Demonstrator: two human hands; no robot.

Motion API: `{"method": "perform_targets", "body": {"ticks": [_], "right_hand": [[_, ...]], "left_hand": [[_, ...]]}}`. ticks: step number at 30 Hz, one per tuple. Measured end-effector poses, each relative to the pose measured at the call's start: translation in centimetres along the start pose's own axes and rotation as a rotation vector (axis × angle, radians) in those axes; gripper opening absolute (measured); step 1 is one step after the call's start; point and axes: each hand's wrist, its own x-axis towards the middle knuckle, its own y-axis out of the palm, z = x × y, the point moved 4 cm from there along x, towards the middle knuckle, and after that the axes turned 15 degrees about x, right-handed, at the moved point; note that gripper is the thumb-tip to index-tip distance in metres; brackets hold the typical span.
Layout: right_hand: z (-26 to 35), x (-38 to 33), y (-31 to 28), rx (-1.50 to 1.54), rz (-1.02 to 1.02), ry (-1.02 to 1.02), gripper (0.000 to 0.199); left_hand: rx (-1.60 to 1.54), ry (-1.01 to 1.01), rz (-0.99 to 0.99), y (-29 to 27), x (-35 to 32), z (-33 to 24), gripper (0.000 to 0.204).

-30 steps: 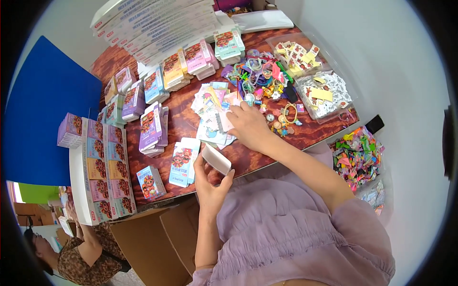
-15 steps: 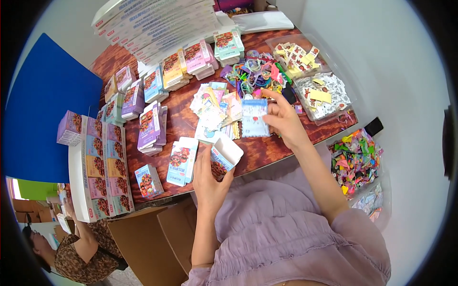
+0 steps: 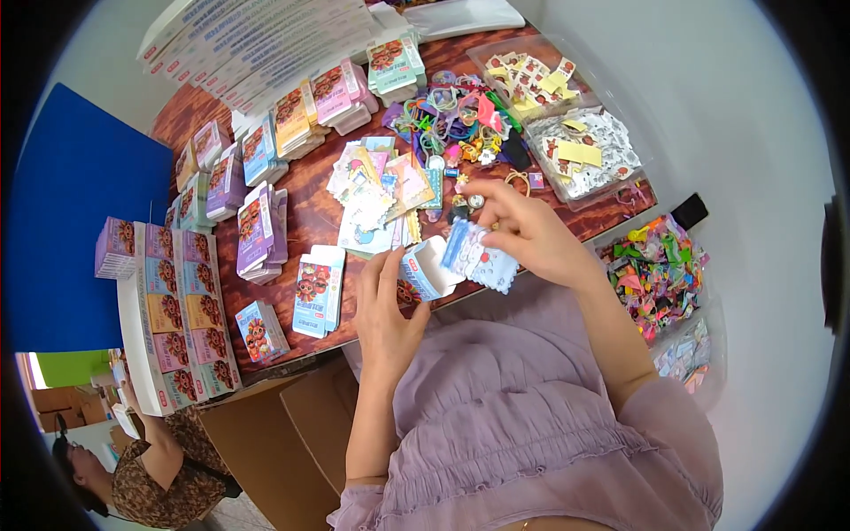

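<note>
My left hand (image 3: 388,317) is closed around a small blue printed carton (image 3: 423,273) near the table's front edge. The carton's white inside and open end face right. Between the thumb and fingers of my right hand (image 3: 536,237) is a light blue and white patterned packet (image 3: 485,263), tilted, its left end right by the carton's opening. Whether that end is inside the carton I cannot tell. Left of my left hand lie flat blue cartons (image 3: 316,292). Beyond my hands is a loose pile of printed cards and stickers (image 3: 367,208).
Stacks of flat coloured cartons (image 3: 258,221) line the table's left and back. Filled display boxes (image 3: 181,305) stand at the left edge. Mixed hair ties and trinkets (image 3: 465,119) lie by a clear tray (image 3: 593,181) of stickers. A co-worker (image 3: 155,469) is at far left.
My right hand has brought the packet down toward the carton's opening and tilted it. My left hand keeps its hold on the carton. The whole view has shifted slightly.
</note>
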Motion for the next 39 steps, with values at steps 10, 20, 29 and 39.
{"method": "perform_targets", "body": {"ticks": [10, 20, 29, 39], "right_hand": [[-0.6, 2.0, 4.4, -0.581, 0.033, -0.325, 0.062], [-5.3, 1.0, 6.4, 0.014, -0.014, -0.228, 0.043], [-2.2, 1.7, 4.5, -0.546, 0.264, -0.219, 0.035], [-2.3, 1.1, 7.9, -0.484, -0.108, -0.482, 0.021]], "left_hand": [[0.053, -0.048, -0.072, 1.4, -0.2, 0.5, 0.069], [0.044, -0.137, -0.082, -0.1, -0.9, 2.9, 0.071], [0.101, 0.005, -0.071, 0.2, -0.2, 2.2, 0.071], [0.028, -0.04, -0.093, 0.9, -0.3, 2.0, 0.07]]}}
